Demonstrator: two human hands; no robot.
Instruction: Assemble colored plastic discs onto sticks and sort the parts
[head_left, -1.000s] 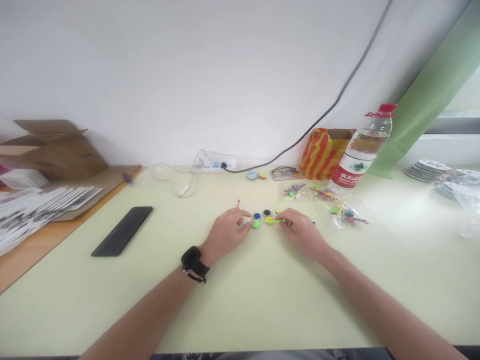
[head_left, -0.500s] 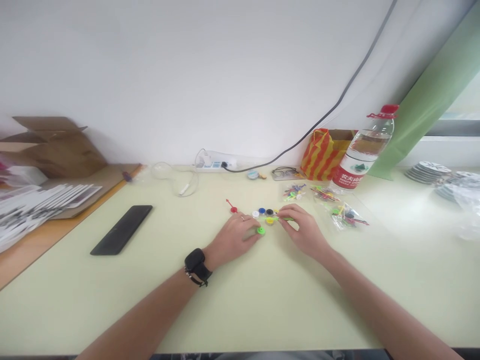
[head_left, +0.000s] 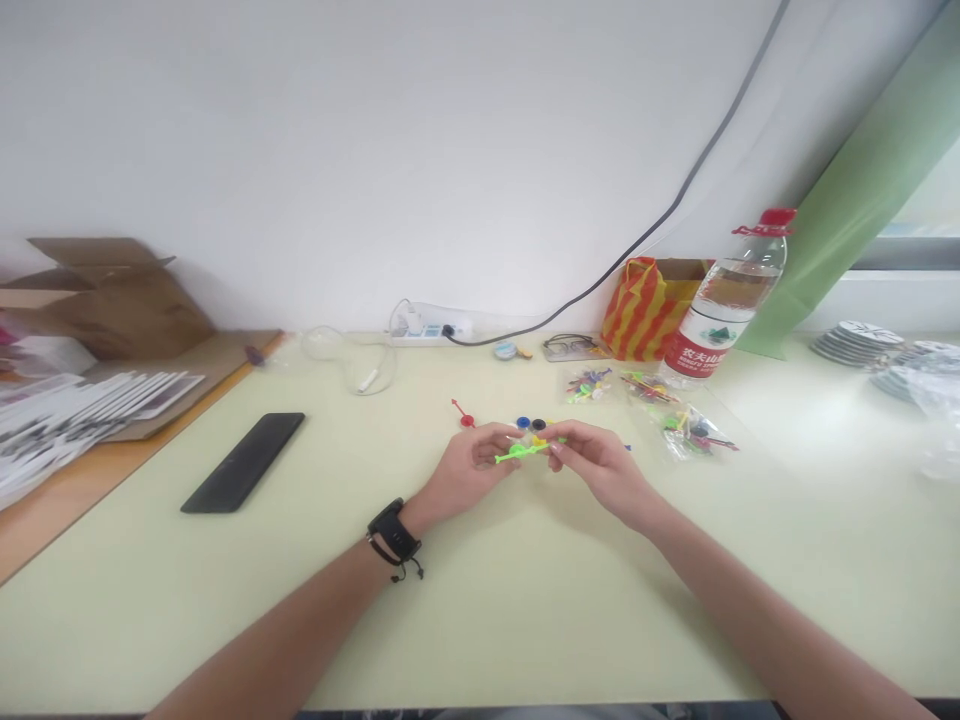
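Note:
Between my hands, just above the table, is a bright green plastic arrow with a green round base at its middle. My left hand is closed around the round base, its fingers curled behind it. The other end of the arrow is pinched by the thumb and fingers of my right hand. A blue disc and a black disc lie just beyond my fingertips, with yellow and white pieces partly hidden by the fingers. To the left lies a red arrow on a red disc.
Clear bags of coloured arrow parts lie to the right, before a water bottle and a striped bag. A black phone-like slab rests at left, near stacked white cards. A power strip runs along the wall.
My left hand has lifted the green round base off the table. My right hand has brought the green arrow left to it, and the two now meet between my hands.

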